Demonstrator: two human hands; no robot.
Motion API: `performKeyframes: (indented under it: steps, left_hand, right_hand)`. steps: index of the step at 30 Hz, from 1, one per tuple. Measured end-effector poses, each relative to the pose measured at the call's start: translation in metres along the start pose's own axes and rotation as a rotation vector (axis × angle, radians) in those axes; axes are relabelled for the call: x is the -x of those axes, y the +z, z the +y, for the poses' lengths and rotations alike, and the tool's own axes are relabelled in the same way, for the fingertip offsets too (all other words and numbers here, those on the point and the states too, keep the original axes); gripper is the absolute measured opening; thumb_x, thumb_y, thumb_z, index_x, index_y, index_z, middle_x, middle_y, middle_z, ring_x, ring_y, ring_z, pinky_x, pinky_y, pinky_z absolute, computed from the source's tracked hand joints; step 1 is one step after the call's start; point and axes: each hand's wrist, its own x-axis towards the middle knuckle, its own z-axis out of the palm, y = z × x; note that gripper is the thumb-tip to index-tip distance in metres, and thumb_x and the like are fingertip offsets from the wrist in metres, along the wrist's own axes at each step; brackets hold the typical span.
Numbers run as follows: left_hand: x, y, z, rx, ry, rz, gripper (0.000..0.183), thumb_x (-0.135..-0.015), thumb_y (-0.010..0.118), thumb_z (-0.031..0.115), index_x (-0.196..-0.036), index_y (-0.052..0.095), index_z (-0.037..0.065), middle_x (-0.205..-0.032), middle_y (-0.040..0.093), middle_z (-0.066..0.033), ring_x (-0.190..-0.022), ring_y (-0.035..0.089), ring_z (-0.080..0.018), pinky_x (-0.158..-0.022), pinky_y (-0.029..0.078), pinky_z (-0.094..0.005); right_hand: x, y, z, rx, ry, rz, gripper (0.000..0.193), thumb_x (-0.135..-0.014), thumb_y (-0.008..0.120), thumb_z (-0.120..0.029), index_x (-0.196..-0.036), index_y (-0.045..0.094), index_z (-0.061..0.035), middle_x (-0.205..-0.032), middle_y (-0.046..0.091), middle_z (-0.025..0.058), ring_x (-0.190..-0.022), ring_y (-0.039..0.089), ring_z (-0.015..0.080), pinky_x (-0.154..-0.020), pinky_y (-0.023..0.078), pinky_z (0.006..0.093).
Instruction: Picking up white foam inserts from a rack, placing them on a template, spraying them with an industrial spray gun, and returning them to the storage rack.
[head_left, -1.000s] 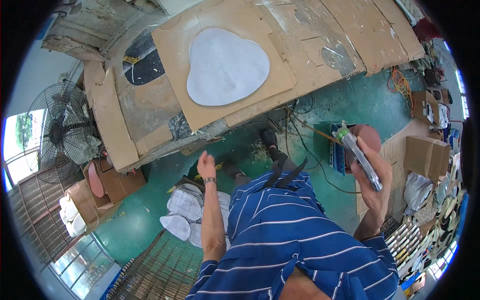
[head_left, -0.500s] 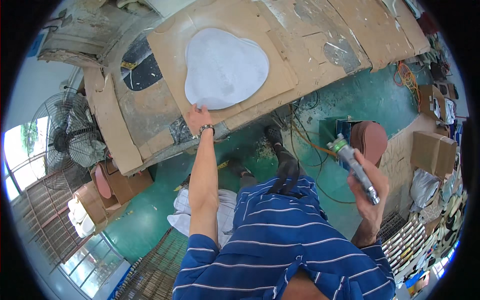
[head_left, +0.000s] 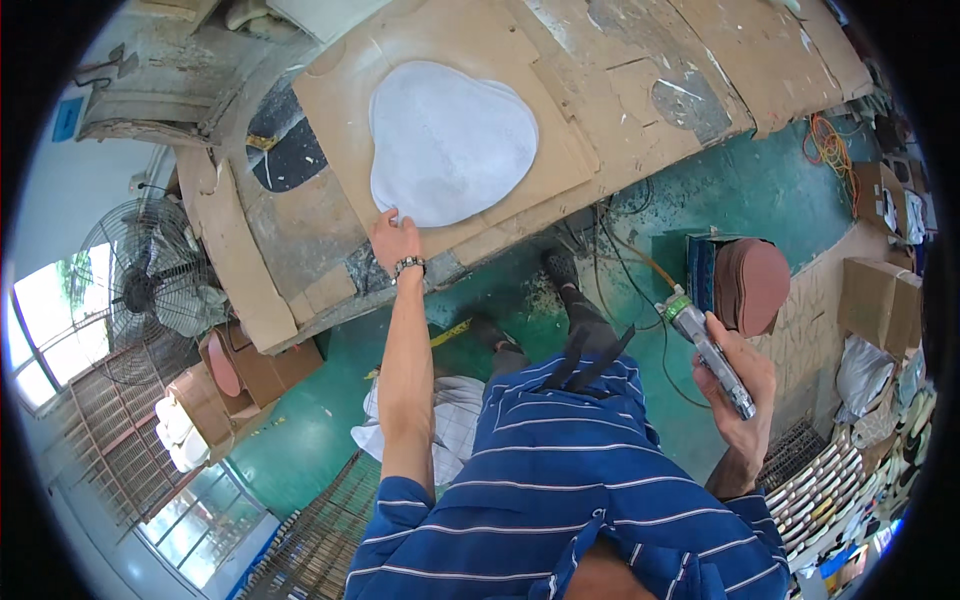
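Observation:
A stack of white rounded sheets [head_left: 452, 140], their edges slightly offset, lies flat on cardboard on the bench. My left hand [head_left: 395, 240], with a beaded bracelet at its wrist, is at the stack's near left edge, and its fingertips pinch the rim. Out to the right, above the floor, my right hand [head_left: 742, 380] is closed around a silver tube-shaped tool [head_left: 705, 345] with a green collar. A hose seems to meet the collar end. The tool's exact kind cannot be made out.
The worn cardboard-covered bench [head_left: 640, 140] runs across the front. Left are a caged fan [head_left: 140, 285] and an open carton [head_left: 285, 375]. Right stands a box with brown rounded pieces [head_left: 752, 285]. Dark hoses [head_left: 620, 265] trail over the green floor; an orange cable coil [head_left: 832, 150] hangs farther right.
The view has shifted slightly. My left hand stays at the stack's edge. The tool in my right hand has dropped slightly and still points up and left.

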Motion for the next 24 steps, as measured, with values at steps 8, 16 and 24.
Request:
performKeyframes:
  steps: [8, 16, 24]
  left_hand:
    - [-0.039, 0.012, 0.037, 1.891, -1.082, -0.315, 0.04, -0.077, 0.063, 0.003, -0.115, 0.055, 0.0, -0.115, 0.063, -0.012, -0.11, 0.061, -0.0324, -0.1, 0.046, -0.0608]
    - [-0.05, -0.114, 0.115, 2.327, -0.345, -0.265, 0.068, -0.067, 0.052, 0.01, -0.134, 0.054, -0.005, -0.133, 0.062, -0.0175, -0.125, 0.058, -0.0368, -0.108, 0.046, -0.0539]
    - [0.083, -0.23, 0.008, 2.375, -0.242, 0.061, 0.079, -0.068, 0.05, 0.014, -0.145, 0.048, 0.001, -0.141, 0.057, -0.0186, -0.132, 0.053, -0.0408, -0.114, 0.04, -0.0575]
  right_hand:
    - [-0.021, 0.011, 0.009, -0.085, -0.102, -0.063, 0.069, -0.073, 0.075, 0.01, -0.138, 0.06, -0.003, -0.097, 0.068, 0.0192, -0.085, 0.068, 0.0304, -0.076, 0.051, 0.0319]
    - [-0.042, 0.036, 0.004, -0.044, -0.193, -0.232, 0.066, -0.074, 0.076, 0.011, -0.137, 0.06, 0.0002, -0.099, 0.069, 0.0196, -0.085, 0.067, 0.0335, -0.076, 0.052, 0.0342]
    - [-0.054, 0.082, -0.022, 0.066, -0.289, -0.553, 0.061, -0.076, 0.076, 0.006, -0.135, 0.061, 0.0006, -0.102, 0.07, 0.0204, -0.089, 0.068, 0.0364, -0.08, 0.052, 0.036]
